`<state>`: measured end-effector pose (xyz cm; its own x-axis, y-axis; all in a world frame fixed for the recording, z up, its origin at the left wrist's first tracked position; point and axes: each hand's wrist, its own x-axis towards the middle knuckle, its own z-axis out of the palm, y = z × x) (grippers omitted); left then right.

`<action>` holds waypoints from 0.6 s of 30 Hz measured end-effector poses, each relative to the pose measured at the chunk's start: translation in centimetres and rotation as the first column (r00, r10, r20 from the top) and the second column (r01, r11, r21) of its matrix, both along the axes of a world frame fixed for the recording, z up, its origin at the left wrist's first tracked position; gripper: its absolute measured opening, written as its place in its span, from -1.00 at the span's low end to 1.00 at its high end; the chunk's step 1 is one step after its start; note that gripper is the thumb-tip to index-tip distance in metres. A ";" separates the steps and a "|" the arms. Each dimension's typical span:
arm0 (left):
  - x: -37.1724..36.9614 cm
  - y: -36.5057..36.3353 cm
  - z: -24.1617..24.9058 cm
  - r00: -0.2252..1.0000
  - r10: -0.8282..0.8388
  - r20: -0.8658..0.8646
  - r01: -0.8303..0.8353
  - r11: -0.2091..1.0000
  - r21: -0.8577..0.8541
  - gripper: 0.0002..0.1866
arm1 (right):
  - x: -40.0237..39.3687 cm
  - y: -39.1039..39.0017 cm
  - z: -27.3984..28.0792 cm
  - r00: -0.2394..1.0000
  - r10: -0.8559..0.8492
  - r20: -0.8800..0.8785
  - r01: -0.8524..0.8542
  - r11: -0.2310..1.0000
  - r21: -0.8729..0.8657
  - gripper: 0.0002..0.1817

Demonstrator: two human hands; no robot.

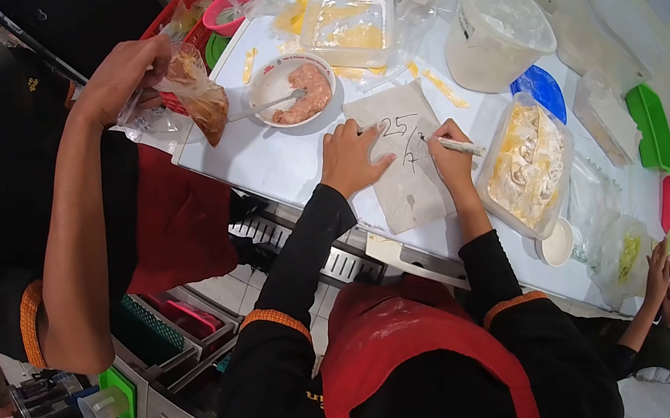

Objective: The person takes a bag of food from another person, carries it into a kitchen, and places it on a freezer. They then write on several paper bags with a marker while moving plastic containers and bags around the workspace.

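Observation:
My left hand (351, 158) lies flat with its fingers spread, holding down the left side of a greyish sheet of paper (404, 197). Dark handwriting on the paper includes "25" and a slash with marks below it. In my right hand (452, 158), a whitish marker (463, 145) is gripped over the paper's right part, its tip by the writing. Just beyond my left hand stands a white bowl (266, 88) with pinkish minced filling (316, 93) and a spoon (269, 105) in it. To the right of my right hand is a plastic container (521, 209) of floury dumplings (531, 150).
At the left, a co-worker's hand (139, 69) holds a plastic bag of brownish food (196, 95). A clear tray (352, 47), a white tub (494, 49) and a blue lid (541, 90) stand farther back. Another person's hand (658, 274) is at the right end.

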<state>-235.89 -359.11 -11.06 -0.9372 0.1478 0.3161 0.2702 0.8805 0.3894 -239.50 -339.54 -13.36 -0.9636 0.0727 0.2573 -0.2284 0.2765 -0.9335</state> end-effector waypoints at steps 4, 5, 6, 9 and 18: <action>0.1 0.2 0.0 1.000 0.000 0.003 0.000 1.000 -0.009 -0.44 | -0.2 0.3 -0.9 0.998 -0.063 0.002 0.063 0.998 -0.030 -0.90; 0.1 0.2 0.1 1.000 0.004 0.001 -0.004 1.000 -0.014 -0.44 | -0.4 0.3 -1.0 0.994 -0.109 -0.021 0.108 0.994 -0.035 -0.90; 0.0 0.2 0.1 1.000 0.005 0.001 -0.005 1.000 -0.016 -0.44 | -0.4 0.3 -1.1 0.995 -0.100 -0.030 0.099 0.994 -0.038 -0.89; 0.1 0.2 0.1 1.000 0.004 -0.001 -0.005 1.000 -0.015 -0.45 | -0.1 0.1 -0.1 0.996 -0.083 -0.027 0.082 0.996 -0.031 -0.85; 0.0 0.2 -0.2 0.995 0.003 -0.104 0.000 1.000 0.023 -0.47 | 0.3 0.7 0.0 0.987 -0.113 -0.116 0.103 0.991 -0.086 -0.91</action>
<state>-235.91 -358.91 -11.29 -0.8993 0.1379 0.4151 0.3089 0.8722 0.3793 -239.18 -338.89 -13.40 -0.9112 0.1996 0.3603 -0.3135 0.2314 -0.9210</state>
